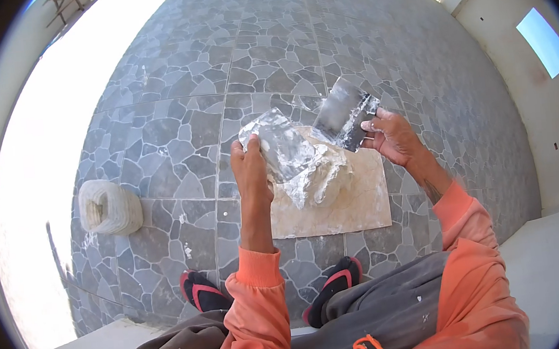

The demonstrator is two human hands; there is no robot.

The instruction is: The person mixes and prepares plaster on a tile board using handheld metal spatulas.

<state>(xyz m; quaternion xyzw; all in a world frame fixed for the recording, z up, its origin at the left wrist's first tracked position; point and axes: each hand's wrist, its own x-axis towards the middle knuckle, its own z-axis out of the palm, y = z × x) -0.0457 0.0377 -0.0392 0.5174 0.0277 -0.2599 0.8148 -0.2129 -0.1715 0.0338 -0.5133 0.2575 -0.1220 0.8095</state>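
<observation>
My left hand (251, 172) grips a flat metal trowel (278, 144) smeared with white putty, held above a beige board (361, 200) on the floor. My right hand (390, 136) holds a second, cleaner steel putty blade (342, 114), tilted with its edge close to the first blade. A mound of white putty (323, 177) lies on the board just below both blades. Both wrists wear orange sleeves.
The board rests on a grey stone-pattern tiled floor (176, 137). A whitish coil or roll (108, 207) sits on the floor to the left. My feet in red-and-black sandals (205, 293) are near the board's front edge. Pale walls with windows stand at right.
</observation>
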